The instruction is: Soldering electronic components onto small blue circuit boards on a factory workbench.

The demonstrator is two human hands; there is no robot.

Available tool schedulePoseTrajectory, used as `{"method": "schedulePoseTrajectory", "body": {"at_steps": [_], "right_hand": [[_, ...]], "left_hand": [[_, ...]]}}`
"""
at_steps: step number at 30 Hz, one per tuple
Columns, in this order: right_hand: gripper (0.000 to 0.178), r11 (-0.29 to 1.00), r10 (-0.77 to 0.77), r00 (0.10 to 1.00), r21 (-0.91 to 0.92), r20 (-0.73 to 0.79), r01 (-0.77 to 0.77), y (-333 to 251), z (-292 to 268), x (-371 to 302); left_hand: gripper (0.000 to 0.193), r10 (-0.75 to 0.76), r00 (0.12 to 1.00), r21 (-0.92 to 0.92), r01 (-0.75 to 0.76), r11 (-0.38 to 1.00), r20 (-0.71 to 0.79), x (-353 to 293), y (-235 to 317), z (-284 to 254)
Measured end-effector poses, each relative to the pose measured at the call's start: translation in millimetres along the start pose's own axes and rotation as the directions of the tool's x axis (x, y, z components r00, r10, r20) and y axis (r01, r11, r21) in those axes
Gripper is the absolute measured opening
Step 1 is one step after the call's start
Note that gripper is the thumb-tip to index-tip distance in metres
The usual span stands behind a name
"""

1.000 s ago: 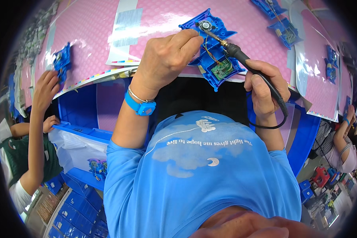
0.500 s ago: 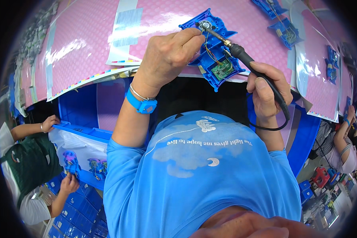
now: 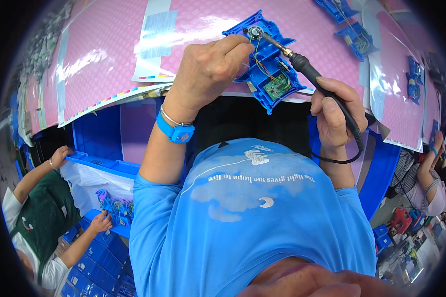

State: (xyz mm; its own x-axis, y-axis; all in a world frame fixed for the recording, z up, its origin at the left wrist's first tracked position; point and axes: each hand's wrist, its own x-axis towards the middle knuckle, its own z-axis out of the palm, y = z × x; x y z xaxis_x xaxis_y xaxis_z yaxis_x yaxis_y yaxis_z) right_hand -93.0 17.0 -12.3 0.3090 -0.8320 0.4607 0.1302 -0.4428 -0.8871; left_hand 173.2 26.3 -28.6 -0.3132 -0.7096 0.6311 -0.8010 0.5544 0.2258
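An opened blue plastic casing [image 3: 270,49] lies on the pink-covered table before me. In its far half sits a round metal speaker-like part [image 3: 255,32]; in the near half is a green circuit board [image 3: 277,87], with thin coloured wires [image 3: 260,64] running between them. My right hand [image 3: 337,111] grips a soldering iron [image 3: 307,68] by its black handle, its tip at the round part's right edge. Just left of the casing, my left hand [image 3: 215,69] is closed in a pinch beside the round part. What its fingertips hold is too small to make out.
More blue casings [image 3: 357,39] lie to the right on the table. Below the table edge at left stands a blue bin [image 3: 101,166] with wired blue parts [image 3: 119,210]; a co-worker's hand [image 3: 101,222] reaches there. Another person [image 3: 431,163] is at far right.
My left hand has drawn slightly back from the round part, while the iron's tip stays close to it. The co-worker at left has moved a blue part rightward and down among the others.
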Motion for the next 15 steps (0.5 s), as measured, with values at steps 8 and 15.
{"method": "schedulePoseTrajectory", "body": {"at_steps": [8, 15], "right_hand": [[0.028, 1.0, -0.013, 0.999, 0.025, -0.032, 0.014, -0.8, -1.7, 1.3], [0.031, 0.999, 0.007, 0.982, 0.044, -0.188, 0.001, 5.1, -13.8, 0.3]], "left_hand": [[0.022, -0.079, 0.994, -0.12, 0.069, 0.99, -0.08, -4.1, 0.9, -19.5], [0.042, -0.107, 0.977, -0.522, 0.191, 0.832, 0.186, -8.3, 7.6, -23.1]]}}
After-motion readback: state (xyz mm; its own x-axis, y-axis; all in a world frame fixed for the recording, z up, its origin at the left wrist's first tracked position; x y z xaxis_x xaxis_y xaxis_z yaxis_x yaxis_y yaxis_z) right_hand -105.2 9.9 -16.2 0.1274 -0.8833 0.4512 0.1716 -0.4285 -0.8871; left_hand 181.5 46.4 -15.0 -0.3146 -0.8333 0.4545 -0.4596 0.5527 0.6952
